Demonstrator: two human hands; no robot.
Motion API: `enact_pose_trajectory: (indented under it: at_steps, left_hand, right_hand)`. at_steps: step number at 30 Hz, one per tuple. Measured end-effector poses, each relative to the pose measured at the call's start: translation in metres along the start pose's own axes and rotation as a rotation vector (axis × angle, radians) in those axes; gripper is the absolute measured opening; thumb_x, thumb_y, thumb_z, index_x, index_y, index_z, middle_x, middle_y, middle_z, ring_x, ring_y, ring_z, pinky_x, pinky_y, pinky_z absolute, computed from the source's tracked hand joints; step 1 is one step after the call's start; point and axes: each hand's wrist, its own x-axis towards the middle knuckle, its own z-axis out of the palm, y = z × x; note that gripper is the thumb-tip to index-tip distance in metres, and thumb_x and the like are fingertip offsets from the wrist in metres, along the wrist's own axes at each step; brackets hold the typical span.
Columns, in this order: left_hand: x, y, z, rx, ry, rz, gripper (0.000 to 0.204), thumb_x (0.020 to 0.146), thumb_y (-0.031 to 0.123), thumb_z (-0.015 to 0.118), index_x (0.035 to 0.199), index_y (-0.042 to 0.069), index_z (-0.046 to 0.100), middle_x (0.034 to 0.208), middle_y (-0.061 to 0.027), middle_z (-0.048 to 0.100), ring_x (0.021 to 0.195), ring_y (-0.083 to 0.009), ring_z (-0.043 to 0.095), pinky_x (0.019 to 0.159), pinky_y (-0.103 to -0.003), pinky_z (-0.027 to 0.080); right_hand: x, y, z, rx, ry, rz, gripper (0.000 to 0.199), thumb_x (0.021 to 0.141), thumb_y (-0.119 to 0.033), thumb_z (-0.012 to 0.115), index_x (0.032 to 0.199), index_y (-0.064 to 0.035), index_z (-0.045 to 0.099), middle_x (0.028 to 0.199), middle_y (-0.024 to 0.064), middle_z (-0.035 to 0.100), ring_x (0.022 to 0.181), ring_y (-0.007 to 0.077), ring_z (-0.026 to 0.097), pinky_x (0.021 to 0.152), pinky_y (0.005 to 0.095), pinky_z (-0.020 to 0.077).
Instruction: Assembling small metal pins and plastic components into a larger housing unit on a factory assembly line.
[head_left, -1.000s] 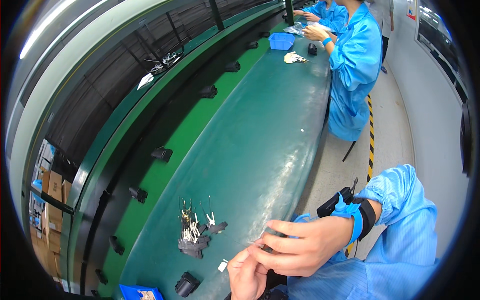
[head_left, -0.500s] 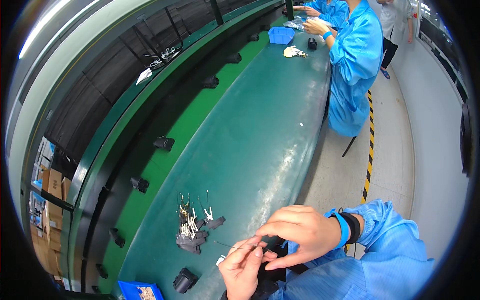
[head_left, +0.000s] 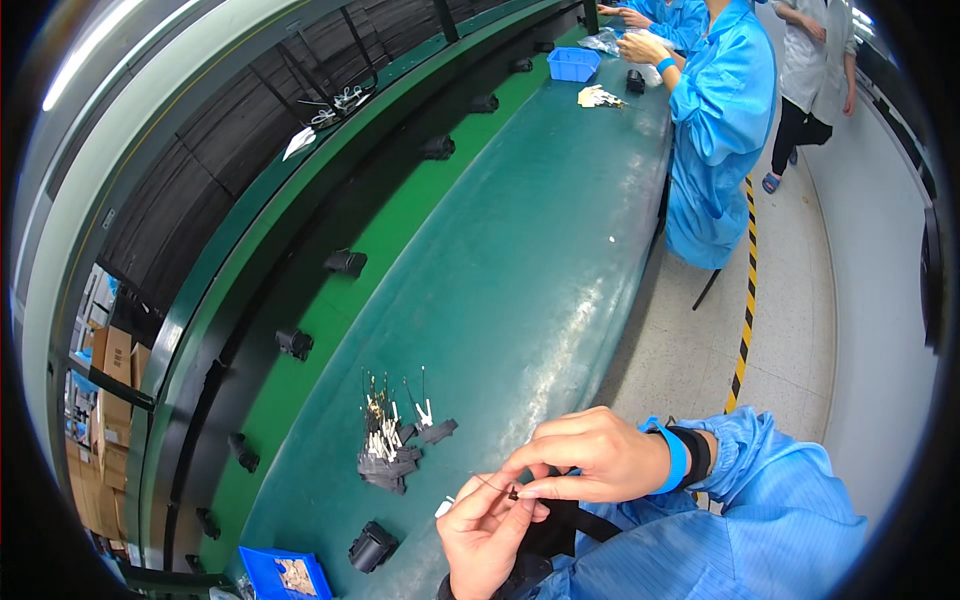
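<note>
Packages are located relative to the long green rubber-topped workbench (head_left: pixel 520 270). Brown corrugated cardboard boxes (head_left: pixel 108 352) are stacked beyond its far left side, at the left picture edge. A clear crinkled plastic bag (head_left: pixel 603 41) lies on the bench's far end. No screens are visible; any labels are too small to tell.

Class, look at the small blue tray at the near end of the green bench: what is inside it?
The blue tray holds a little heap of pale, tan-coloured small parts. What kind they are is too small to tell, and the picture's lower edge cuts off part of the tray, so more may lie unseen.
</note>
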Motion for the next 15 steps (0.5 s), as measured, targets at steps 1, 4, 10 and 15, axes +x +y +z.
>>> enact_pose_trajectory:
  at_steps: [1,4,10,15]
  left_hand:
    - [0.000,0.002,0.002,0.036,0.003,0.002,0.023,0.083,-0.007,0.058,0.106,-0.008,0.057,0.096,-0.0073,0.056,0.073,-0.0123,0.059,0.065,-0.021,0.048]
    - [0.000,0.004,0.002,0.115,0.007,-0.003,0.022,0.083,-0.006,0.058,0.105,-0.007,0.059,0.094,-0.0064,0.057,0.071,-0.0108,0.059,0.063,-0.020,0.047]
    - [0.000,0.010,0.005,0.192,0.004,-0.032,0.019,0.084,-0.002,0.058,0.103,-0.006,0.061,0.088,-0.0040,0.057,0.067,-0.0076,0.056,0.059,-0.017,0.043]
    - [0.000,0.006,0.010,0.148,0.000,0.010,0.023,0.085,-0.001,0.058,0.108,-0.005,0.059,0.086,-0.0027,0.057,0.065,-0.0062,0.054,0.056,-0.016,0.041]
  right_hand:
    - [-0.001,0.000,0.001,0.000,0.001,0.001,0.019,0.080,-0.015,0.063,0.096,-0.0047,0.060,0.072,0.0071,0.058,0.064,0.0221,0.060,0.056,0.0316,0.0471]
    - [-0.004,0.002,0.006,0.002,0.038,-0.007,0.017,0.081,-0.015,0.063,0.094,-0.0046,0.061,0.072,0.0072,0.057,0.064,0.0223,0.059,0.056,0.0318,0.0466]
    - [-0.007,0.007,0.011,0.013,0.115,-0.083,0.014,0.080,-0.013,0.064,0.091,-0.0039,0.062,0.076,0.0081,0.057,0.068,0.0234,0.057,0.059,0.0324,0.0458]
    - [-0.006,0.006,0.015,0.076,0.146,-0.087,0.013,0.080,-0.011,0.064,0.091,-0.0034,0.061,0.081,0.0095,0.055,0.073,0.0242,0.056,0.063,0.0323,0.0452]
